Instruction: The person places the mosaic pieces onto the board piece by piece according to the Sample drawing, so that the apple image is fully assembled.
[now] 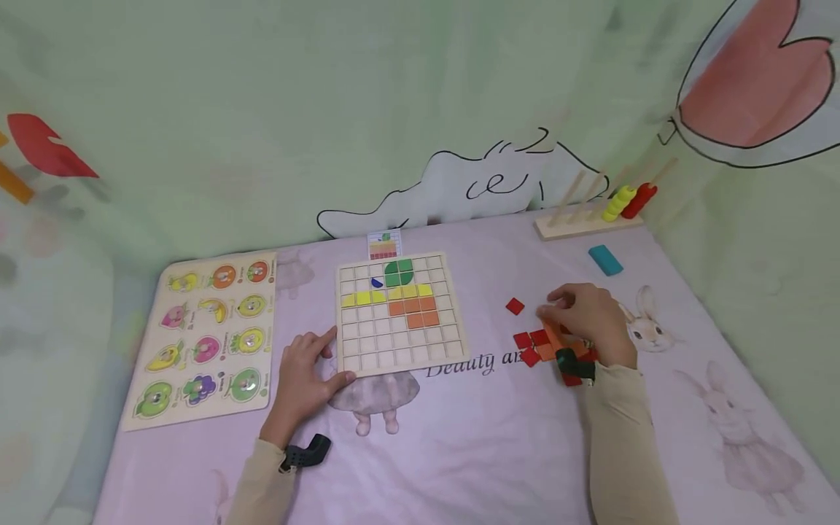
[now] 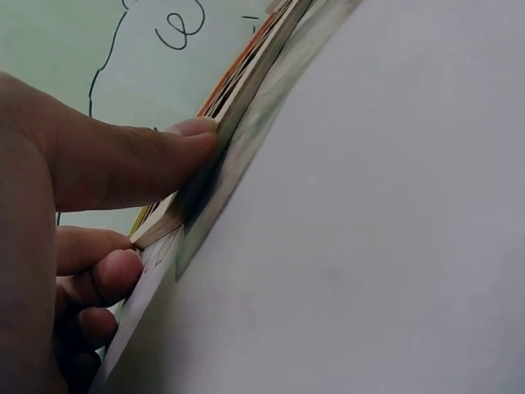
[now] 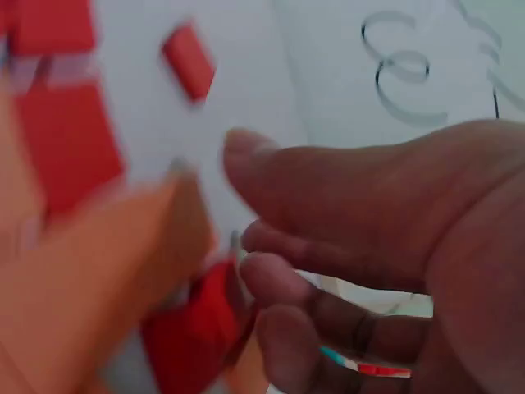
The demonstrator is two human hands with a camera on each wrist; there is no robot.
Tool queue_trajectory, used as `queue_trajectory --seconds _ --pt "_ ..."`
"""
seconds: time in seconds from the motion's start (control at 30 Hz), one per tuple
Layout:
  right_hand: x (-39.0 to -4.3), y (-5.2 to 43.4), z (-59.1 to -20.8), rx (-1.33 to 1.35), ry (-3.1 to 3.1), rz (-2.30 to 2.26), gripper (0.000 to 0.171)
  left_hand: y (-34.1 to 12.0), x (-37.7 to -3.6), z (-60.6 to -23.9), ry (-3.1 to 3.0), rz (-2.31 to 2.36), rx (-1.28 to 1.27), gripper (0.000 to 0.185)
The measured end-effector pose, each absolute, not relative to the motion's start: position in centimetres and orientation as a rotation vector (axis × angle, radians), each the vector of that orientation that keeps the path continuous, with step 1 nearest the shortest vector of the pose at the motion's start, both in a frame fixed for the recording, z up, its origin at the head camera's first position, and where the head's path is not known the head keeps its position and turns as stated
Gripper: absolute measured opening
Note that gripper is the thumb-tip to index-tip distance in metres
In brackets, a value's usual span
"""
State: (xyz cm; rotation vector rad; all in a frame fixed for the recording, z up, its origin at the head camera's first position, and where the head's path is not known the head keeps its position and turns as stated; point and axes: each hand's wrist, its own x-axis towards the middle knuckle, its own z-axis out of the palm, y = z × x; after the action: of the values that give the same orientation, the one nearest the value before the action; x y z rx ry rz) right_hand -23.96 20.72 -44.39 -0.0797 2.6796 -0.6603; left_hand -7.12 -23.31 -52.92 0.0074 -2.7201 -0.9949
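- The grid board (image 1: 400, 313) lies flat at the middle of the tabletop (image 1: 485, 437), and its picture is, by my judgement, under half filled.
- Done so far: green pieces (image 1: 399, 272) toward the board's 12 o'clock, one small blue piece (image 1: 377, 283) beside them, a yellow row (image 1: 383, 294) below, and an orange block (image 1: 415, 312) right of centre.
- Left to do: the lower rows and most outer cells show bare wood.
- The pattern card (image 1: 383, 246) stands just beyond the board's far edge.
- The left hand (image 1: 305, 379) steadies the board at its 7 o'clock corner; the thumb presses the board's edge while the other fingers curl beside it.
- The right hand (image 1: 590, 321) rests over the loose red and orange tiles (image 1: 534, 344) at the board's 3 o'clock, fingers bent down among them; whether they pinch a tile I cannot tell.
- One red tile (image 1: 515, 306) lies apart from the pile.
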Motion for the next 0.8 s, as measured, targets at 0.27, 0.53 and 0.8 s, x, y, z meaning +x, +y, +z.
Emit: queue_trajectory --seconds 0.27,0.53,0.8 --pt "-24.2 21.3 -45.3 0.02 2.639 -0.663 0.048 -23.7 -6.6 -53.1 -2.698 -1.042 0.065 0.081" --pt "-23.8 21.7 -44.7 0.057 2.637 -0.681 0.049 -23.1 -7.1 -52.8 -2.698 -1.066 0.139 0.08" --pt "-24.1 22.4 -44.2 0.148 2.598 -0.676 0.05 -22.3 -7.2 -52.7 -2.744 -0.985 0.191 0.079"
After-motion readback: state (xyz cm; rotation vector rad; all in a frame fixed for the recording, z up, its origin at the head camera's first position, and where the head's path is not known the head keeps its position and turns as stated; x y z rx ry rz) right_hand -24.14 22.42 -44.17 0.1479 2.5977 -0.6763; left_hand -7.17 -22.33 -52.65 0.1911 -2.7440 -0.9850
